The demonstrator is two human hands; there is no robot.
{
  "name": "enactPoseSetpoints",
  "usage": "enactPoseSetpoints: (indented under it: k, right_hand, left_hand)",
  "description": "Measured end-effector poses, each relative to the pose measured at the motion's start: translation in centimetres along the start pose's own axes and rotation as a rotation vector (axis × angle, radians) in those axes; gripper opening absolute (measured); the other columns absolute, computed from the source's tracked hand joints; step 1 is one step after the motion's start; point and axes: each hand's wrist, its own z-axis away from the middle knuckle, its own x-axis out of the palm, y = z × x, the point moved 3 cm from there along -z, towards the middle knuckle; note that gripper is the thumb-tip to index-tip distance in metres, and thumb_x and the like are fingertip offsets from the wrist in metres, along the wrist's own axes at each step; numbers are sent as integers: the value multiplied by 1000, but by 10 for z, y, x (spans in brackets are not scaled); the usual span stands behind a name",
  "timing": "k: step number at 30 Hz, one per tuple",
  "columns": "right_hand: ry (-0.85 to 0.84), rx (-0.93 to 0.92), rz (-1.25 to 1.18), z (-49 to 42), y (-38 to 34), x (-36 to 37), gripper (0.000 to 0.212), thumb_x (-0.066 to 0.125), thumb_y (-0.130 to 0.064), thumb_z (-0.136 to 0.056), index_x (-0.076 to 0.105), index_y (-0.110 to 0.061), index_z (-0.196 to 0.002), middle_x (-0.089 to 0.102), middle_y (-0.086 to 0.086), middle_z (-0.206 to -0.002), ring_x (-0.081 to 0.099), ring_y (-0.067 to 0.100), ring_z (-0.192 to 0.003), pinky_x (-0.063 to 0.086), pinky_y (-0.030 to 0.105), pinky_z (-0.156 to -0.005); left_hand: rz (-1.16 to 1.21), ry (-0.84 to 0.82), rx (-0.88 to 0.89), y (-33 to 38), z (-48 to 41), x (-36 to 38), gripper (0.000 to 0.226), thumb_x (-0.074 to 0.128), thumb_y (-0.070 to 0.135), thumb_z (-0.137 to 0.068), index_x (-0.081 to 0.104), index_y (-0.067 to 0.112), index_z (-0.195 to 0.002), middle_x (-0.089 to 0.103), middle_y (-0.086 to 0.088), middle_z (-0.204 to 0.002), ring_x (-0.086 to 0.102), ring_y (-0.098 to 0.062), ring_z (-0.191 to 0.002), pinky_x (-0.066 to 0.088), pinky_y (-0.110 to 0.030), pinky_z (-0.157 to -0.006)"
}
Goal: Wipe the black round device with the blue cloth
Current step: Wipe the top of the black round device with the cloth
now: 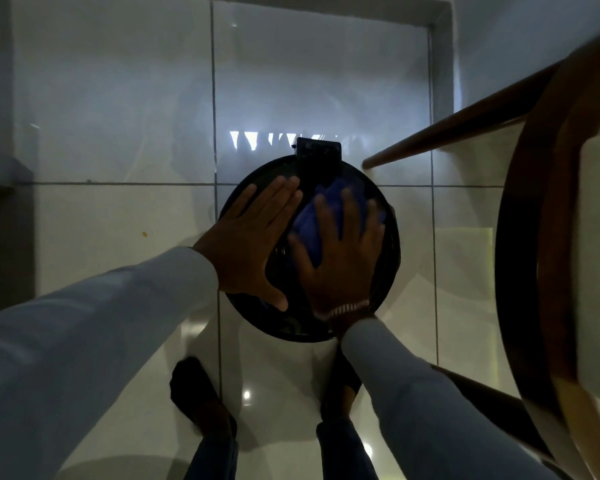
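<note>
Right hand (340, 258) lies flat, fingers spread, palm down on the blue cloth (321, 223), pressing it onto the top of the black round device (390, 258). No pinch: the cloth is bunched under the palm and fingers, sticking out past the fingertips and on the thumb side. Beaded band at the right wrist, pale sleeve behind it.

Left hand (253, 237) is also open and flat, fingers together and straight, thumb out, resting on the device's left half just beside the cloth. It looks like it bears on the lid, though contact is hard to confirm in this dim light. Long pale sleeve (94, 334) runs back from it.

The device sits on the tiled floor (118, 220), over a grout crossing. A black boxy part (317, 150) projects from its far edge. Near edge of the device: the person's two feet in dark footwear (191, 386), dark trouser legs below. Right of the device: a wooden chair (548, 237), one leg tip ending close to the device's far-right rim. Beyond the device: pale wall, bright reflections on the tiles.
</note>
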Motion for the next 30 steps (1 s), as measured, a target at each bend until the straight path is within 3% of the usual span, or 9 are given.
enactPoseSetpoints:
  k: [2,4,8,10,16,19,21,25,30]
  right_hand:
    - [-73,-207,-2,32,15,-3,66,51,-60,-84,43,-24,-138,34,13,-152,21,40,-142,22,62,-112]
    - [-94,-218,1,50,40,-10,66,53,-59,-83,45,-21,-137,35,16,-150,22,40,-141,26,62,-111]
    - [16,172,-137,11,50,-15,68,53,-56,-84,42,-18,-138,37,17,-147,31,37,-135,32,55,-109]
    - [31,262,-165,-21,36,-12,67,52,-58,-83,40,-22,-138,40,13,-144,34,34,-132,34,52,-107]
    - [-43,-31,-89,-83,-8,-4,56,52,-53,-83,50,-23,-130,45,7,-141,40,32,-125,34,49,-105]
    - [-82,-142,-110,-87,-2,-8,53,52,-52,-84,53,-21,-127,45,7,-142,41,32,-124,36,46,-105]
    - [-57,-119,-123,-77,9,-12,52,54,-49,-85,52,-18,-127,46,9,-140,43,32,-123,37,48,-105]
    - [14,98,-91,-34,12,-10,58,52,-51,-86,43,-20,-135,42,15,-145,35,39,-133,32,58,-108]
    - [-22,-51,11,25,11,-7,60,48,-54,-87,41,-23,-139,35,14,-152,23,42,-141,24,58,-113]
  left_hand:
    - [1,0,0,1,0,-1,145,44,97,-48,-13,12,-150,-15,-10,-162,-19,-24,-148,-1,-50,-122]
    - [2,-6,1,1,0,-1,146,43,98,-47,-13,11,-150,-16,-9,-162,-19,-25,-148,-1,-51,-122]
    - [8,5,14,0,0,-1,145,38,100,-48,-13,11,-150,-16,-9,-162,-19,-25,-148,-1,-51,-122]
    - [0,12,11,-1,0,0,144,36,100,-48,-12,11,-150,-15,-10,-162,-18,-25,-148,-2,-50,-121]
    - [77,26,11,0,-1,-1,148,45,98,-46,-19,14,-149,-25,-3,-158,-28,-16,-145,-24,-34,-116]
    - [137,56,3,-1,-1,1,148,47,98,-45,-19,17,-149,-24,0,-159,-27,-14,-145,-23,-30,-116]
    - [156,69,-6,-2,-1,3,148,48,98,-44,-18,17,-149,-22,0,-160,-25,-15,-146,-21,-31,-117]
    - [189,79,-52,-4,0,7,150,50,98,-42,-19,18,-149,-21,-1,-161,-25,-16,-146,-13,-37,-119]
    - [163,89,-53,-5,3,8,148,49,97,-45,-17,16,-149,-19,-4,-161,-22,-19,-147,-8,-42,-120]
